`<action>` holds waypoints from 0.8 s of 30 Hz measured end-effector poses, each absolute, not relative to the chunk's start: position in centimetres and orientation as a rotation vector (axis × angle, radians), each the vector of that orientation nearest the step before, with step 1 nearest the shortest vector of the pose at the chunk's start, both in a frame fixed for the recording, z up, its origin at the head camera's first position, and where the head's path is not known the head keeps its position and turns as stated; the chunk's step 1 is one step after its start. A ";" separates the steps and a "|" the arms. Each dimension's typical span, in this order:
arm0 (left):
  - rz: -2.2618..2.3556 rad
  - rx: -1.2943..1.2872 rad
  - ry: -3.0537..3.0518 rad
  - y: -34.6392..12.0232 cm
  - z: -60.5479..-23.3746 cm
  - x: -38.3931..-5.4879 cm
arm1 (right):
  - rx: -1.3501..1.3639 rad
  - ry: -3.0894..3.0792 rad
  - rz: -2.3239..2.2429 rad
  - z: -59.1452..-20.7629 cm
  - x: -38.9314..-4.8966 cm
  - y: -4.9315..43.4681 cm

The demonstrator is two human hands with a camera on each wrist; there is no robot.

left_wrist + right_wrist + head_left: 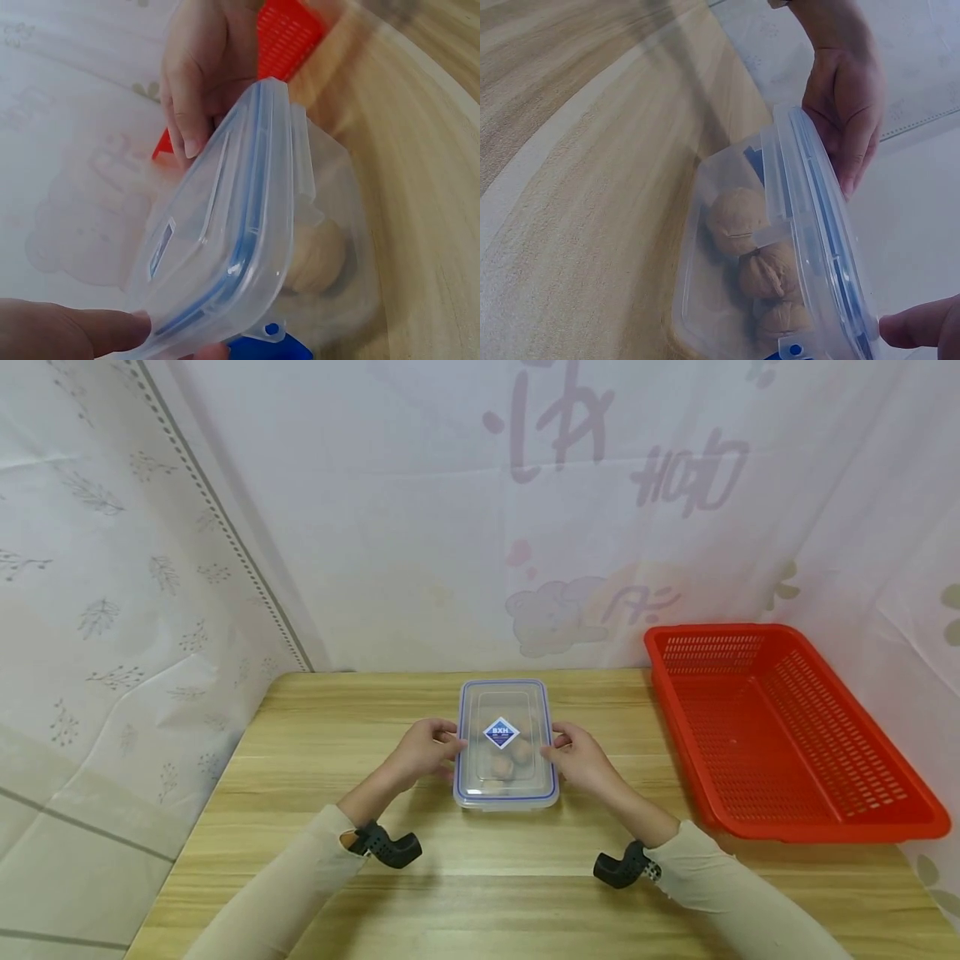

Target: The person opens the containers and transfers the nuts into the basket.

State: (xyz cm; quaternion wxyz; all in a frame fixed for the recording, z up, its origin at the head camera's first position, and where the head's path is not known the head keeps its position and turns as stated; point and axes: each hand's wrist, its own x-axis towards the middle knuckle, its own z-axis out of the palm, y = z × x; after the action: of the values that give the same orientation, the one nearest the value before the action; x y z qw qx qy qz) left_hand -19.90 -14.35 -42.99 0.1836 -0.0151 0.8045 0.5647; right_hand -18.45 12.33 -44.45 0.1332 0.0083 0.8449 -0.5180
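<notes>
A clear plastic food container (504, 703) with a blue-edged lid lies on the table, a blue and white label (501, 732) on its top. Several walnuts (769, 271) show through its side in the right wrist view. My left hand (426, 750) grips the left side, thumb at the lid's rim and the other fingers lower down by a blue latch (270, 349). On the opposite side my right hand (583, 762) holds the container, its thumb also at the lid's edge. The lid sits on the box.
A red plastic basket (810, 827) with slotted walls stands on the right of the wooden table (495, 902). Printed white cloth (390, 527) hangs behind the table and along both sides. Each wrist wears a black camera mount (393, 847).
</notes>
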 end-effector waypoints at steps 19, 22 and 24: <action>1.561 0.033 2.338 -14.3 -41.3 -19.6 | -0.025 2.467 -1.550 -43.3 -18.2 12.3; 1.581 0.068 2.338 -14.4 -40.7 -19.5 | -0.041 2.469 -1.562 -42.6 -18.3 12.5; 1.606 0.086 2.325 -14.5 -40.3 -19.5 | -0.032 2.454 -1.583 -42.1 -18.4 12.6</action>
State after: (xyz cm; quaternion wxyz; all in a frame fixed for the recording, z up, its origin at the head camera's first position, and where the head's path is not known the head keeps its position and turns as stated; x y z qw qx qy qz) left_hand -19.51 -14.46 -40.26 0.1566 0.0299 0.8123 0.5609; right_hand -18.37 12.55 -42.05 0.1103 -0.0110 0.8352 -0.5387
